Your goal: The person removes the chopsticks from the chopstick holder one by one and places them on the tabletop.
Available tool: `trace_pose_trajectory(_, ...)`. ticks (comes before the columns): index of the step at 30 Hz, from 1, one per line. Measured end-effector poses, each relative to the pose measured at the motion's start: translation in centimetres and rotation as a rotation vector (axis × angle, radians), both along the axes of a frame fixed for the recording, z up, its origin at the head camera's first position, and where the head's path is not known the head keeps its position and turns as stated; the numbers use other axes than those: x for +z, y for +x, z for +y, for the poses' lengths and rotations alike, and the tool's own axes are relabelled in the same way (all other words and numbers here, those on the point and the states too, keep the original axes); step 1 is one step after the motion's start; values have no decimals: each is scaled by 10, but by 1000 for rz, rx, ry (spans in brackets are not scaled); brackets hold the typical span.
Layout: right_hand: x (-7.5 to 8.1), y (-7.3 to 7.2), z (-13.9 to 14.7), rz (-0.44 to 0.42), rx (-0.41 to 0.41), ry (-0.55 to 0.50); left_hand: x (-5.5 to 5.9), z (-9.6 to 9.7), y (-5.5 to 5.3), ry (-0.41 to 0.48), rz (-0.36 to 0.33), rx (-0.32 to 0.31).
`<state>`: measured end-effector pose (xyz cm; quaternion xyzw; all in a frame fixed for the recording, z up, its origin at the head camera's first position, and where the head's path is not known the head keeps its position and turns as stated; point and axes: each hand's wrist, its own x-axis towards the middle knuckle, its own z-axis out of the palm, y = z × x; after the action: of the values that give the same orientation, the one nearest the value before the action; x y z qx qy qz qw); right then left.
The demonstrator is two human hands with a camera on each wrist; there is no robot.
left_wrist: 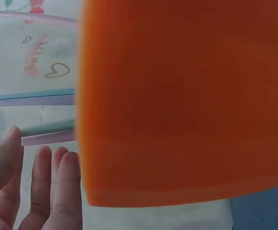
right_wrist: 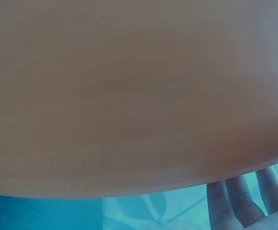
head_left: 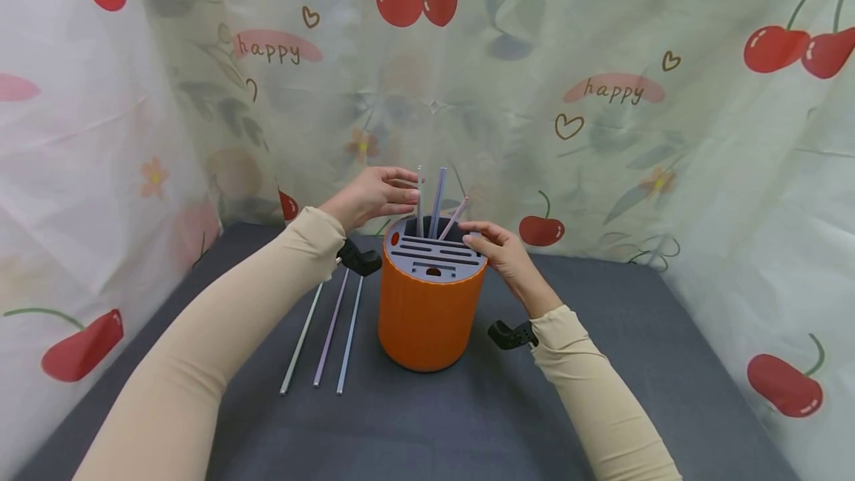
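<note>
An orange utensil holder [head_left: 430,318] with a grey slotted top [head_left: 437,252] stands upright on the dark cloth. Several slim pastel chopsticks [head_left: 439,199] rise from the open compartment at its back. At the holder's back left, my left hand [head_left: 381,195] pinches a green and a pink chopstick [left_wrist: 48,139] between thumb and fingers; their lower ends are hidden inside. My right hand [head_left: 501,247] holds the holder's right rim, thumb at the top and fingers round the far side. Those fingers [right_wrist: 241,201] partly show behind the holder in the right wrist view.
To the left of the holder, three loose chopsticks [head_left: 330,340] lie on the dark cloth [head_left: 467,429], side by side, with their far ends behind the left forearm. A cherry-patterned curtain [head_left: 441,102] hangs behind and along both sides.
</note>
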<state>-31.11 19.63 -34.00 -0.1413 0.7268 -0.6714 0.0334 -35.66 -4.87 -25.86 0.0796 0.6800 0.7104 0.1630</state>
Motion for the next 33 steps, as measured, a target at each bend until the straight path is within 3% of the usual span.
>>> trace_pose_trajectory(11,1,1,-2,-13,-7,10,1,1,0,9,23,-4)
trace_pose_trajectory(16,1,1,-2,-12,-2,6,10,-2,3,28,60,9)
trace_pose_trajectory(20,0,1,-1,-8,4,4,27,-7,6,65,98,26)
trace_pose_trajectory(25,-1,0,0,-7,8,0,58,-20,13,148,150,47)
trace_pose_trajectory(30,0,0,0,-3,4,1,89,-44,22,298,210,87)
trace_pose_trajectory(33,0,0,0,-4,3,3,103,-63,27,395,218,136)
